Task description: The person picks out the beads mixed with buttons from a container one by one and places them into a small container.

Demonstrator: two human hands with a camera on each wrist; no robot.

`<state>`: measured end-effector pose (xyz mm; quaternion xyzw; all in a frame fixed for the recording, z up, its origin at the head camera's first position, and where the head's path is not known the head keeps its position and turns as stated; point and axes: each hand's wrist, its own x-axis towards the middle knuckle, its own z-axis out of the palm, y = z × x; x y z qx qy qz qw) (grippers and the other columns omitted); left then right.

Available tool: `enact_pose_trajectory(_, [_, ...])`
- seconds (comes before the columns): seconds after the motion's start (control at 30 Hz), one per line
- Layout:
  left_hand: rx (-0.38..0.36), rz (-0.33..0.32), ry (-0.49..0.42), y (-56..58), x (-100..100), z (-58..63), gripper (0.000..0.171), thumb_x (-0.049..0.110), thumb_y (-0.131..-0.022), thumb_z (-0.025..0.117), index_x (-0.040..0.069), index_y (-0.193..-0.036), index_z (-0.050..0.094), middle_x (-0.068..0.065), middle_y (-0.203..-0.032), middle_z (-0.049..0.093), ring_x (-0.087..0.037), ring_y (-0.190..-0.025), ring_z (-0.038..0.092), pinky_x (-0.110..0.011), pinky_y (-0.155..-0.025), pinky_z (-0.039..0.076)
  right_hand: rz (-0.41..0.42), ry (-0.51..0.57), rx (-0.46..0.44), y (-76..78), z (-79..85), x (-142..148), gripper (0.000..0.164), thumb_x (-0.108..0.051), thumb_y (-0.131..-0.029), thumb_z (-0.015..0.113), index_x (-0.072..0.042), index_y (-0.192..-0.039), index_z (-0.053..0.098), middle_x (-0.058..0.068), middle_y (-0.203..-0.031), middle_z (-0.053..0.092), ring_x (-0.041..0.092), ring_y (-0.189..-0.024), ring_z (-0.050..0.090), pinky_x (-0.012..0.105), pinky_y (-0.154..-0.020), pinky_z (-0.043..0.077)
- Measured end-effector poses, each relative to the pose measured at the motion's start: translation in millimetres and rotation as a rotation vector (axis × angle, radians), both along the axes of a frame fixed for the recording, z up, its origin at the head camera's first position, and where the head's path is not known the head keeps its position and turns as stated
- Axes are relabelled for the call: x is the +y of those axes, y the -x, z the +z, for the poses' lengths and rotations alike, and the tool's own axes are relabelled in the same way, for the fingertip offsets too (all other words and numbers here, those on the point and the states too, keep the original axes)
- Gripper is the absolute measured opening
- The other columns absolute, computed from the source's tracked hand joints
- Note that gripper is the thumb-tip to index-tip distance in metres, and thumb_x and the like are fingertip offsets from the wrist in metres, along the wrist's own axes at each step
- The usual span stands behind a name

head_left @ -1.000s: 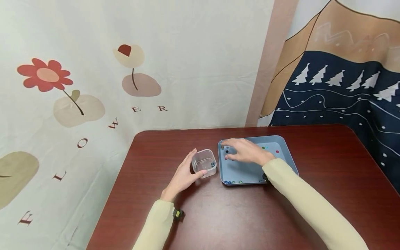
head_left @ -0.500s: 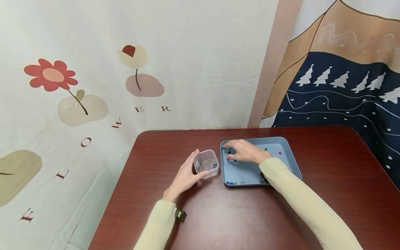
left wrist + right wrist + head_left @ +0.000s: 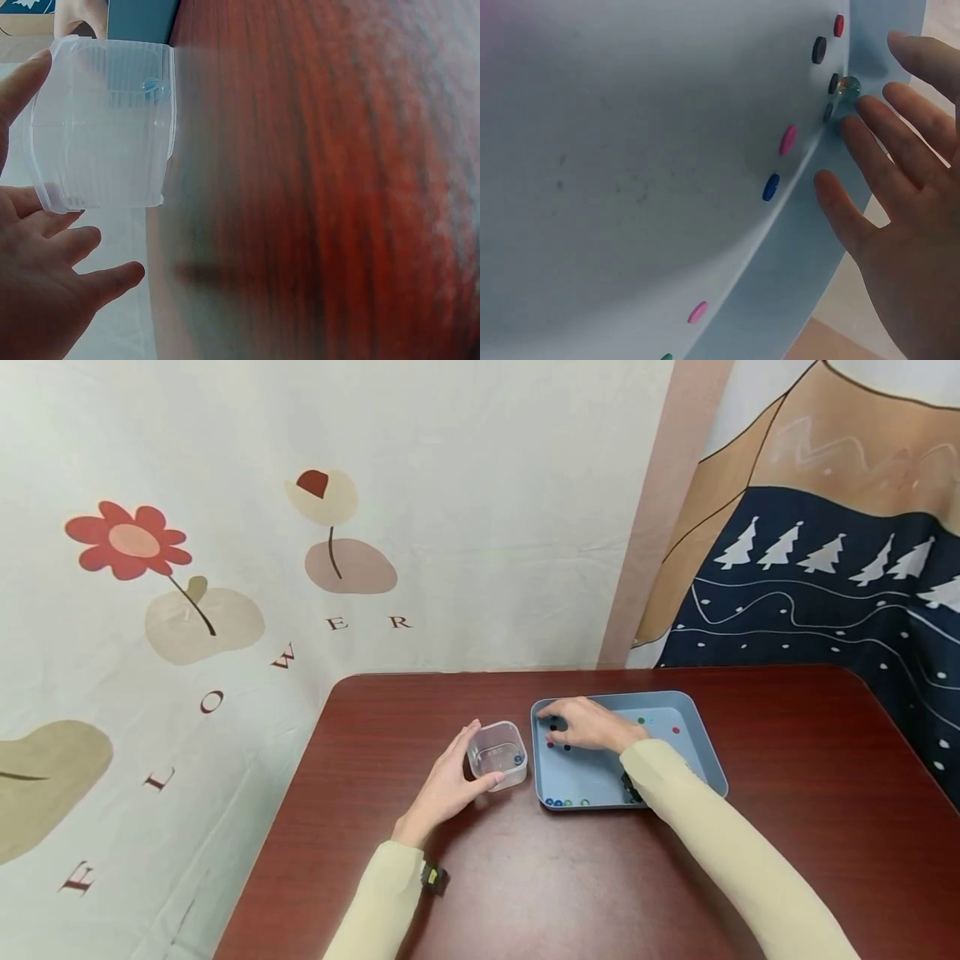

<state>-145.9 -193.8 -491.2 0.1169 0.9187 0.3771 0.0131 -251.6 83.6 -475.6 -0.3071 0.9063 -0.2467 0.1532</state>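
The marble (image 3: pixel 849 88) is located in the far left corner of the tray (image 3: pixel 585 772), just beside the right hand (image 3: pixel 588 724), which is spread and unloaded; the clear container (image 3: pixel 497 758) is gripped by the left hand (image 3: pixel 444 787).

Both arms stretch forward here, and look at that left hand (image 3: pixel 441 787): thumb out on its right, fingers set wide opposite, a broad C with the little finger standing off on its own! Farther ahead and to its right, there's the right hand (image 3: pixel 588 724), back uppermost, fingers spread, thumb well apart from the index. The left forearm (image 3: pixel 381 887) slants in behind its hand; the right forearm (image 3: pixel 720 827) angles in from behind and right of its own.
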Motion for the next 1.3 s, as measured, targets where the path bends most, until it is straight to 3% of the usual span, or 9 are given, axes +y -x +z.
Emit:
enact_pose_trajectory(0.63, [-0.004, 0.006, -0.016, -3.8, 1, 3.0, 0.095, 0.042, -0.089, 0.082, 0.007, -0.162, 0.033, -0.009, -0.167, 0.033, -0.028, -0.152, 0.033, -0.052, -0.120, 0.032, 0.008, -0.069, 0.134, -4.4, -12.2, -9, 0.039, -0.022, -0.098, 0.074, -0.007, -0.134, 0.070, 0.010, -0.137, 0.065, 0.029, -0.134, 0.055, 0.048, -0.113, 0.043])
enact_pose_trajectory(1.3, [-0.009, 0.003, -0.015, -3.8, 1, 4.4, 0.095, 0.042, -0.088, 0.083, 0.008, -0.162, 0.033, -0.006, -0.167, 0.033, -0.026, -0.152, 0.033, -0.050, -0.121, 0.031, 0.031, -0.041, 0.255, -3.2, -18.3, -13, 0.016, -0.018, -0.097, 0.075, -0.011, -0.112, 0.077, 0.003, -0.114, 0.070, 0.023, -0.112, 0.065, 0.042, -0.099, 0.053])
